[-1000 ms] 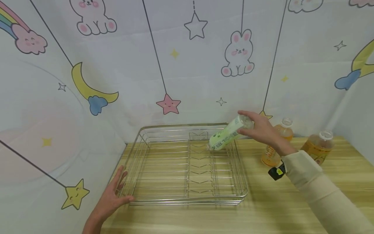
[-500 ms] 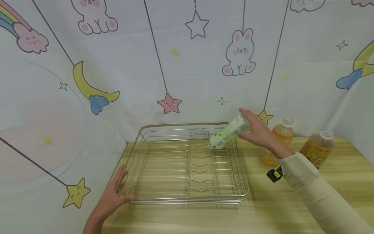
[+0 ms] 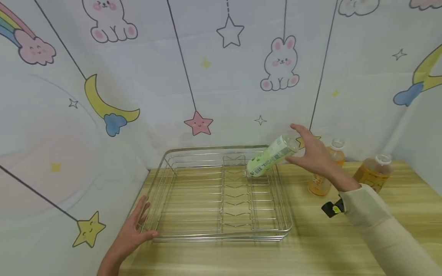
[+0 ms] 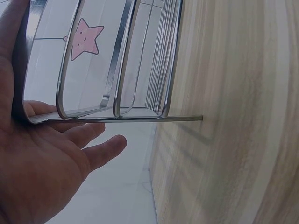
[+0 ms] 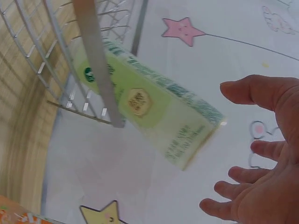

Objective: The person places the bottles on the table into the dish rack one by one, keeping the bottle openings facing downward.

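Observation:
A steel wire dish rack (image 3: 193, 191) stands on the wooden table. The left hand (image 3: 129, 232) holds its near left corner, thumb over the front rim and other fingers along the left side; in the left wrist view, that hand (image 4: 42, 168) wraps the corner with two fingertips free. A green-and-white labelled bottle (image 3: 271, 156) leans inside the rack's far right corner, its base end tilted up over the right rim. Spread wide, the right hand (image 3: 310, 153) hovers just beyond that raised end. In the right wrist view, a gap separates the hand (image 5: 266, 163) from the bottle (image 5: 145, 102).
Two open-topped bottles of orange drink stand right of the rack: one (image 3: 319, 186) partly behind the right forearm, the other (image 3: 374, 172) farther right. A printed cloth (image 3: 238, 107) hangs behind and at the sides. A black wrist camera (image 3: 333, 209) sits below the right cuff.
The right hand has let go of the green-and-white bottle and drawn back to the right with fingers spread. The bottle stays leaning in the rack. The left hand keeps its place.

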`<action>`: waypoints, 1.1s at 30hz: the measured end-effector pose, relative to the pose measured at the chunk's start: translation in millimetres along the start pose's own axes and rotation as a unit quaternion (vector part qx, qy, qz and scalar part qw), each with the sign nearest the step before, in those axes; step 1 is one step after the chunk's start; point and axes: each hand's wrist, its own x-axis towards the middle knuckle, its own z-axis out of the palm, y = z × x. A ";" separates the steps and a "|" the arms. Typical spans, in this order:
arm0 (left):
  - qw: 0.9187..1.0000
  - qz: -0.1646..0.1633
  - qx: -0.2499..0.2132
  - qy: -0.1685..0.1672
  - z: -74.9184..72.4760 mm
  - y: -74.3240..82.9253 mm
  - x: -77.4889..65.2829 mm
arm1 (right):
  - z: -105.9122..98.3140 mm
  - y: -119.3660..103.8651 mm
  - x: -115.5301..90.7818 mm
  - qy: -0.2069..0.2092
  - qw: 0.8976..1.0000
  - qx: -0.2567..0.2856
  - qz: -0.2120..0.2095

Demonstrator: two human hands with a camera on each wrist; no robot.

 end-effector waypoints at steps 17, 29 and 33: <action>1.000 -0.004 0.008 0.002 0.9 2.6 -0.3 | -30.1 40.3 -67.0 0.269 0.953 0.095 0.106; 1.000 -0.005 0.016 0.001 1.3 1.3 0.5 | -3.9 70.4 -89.9 0.216 0.961 0.100 0.141; 1.000 -0.002 0.013 0.001 1.6 1.1 0.3 | 3.1 79.9 -90.3 0.196 0.962 0.111 0.153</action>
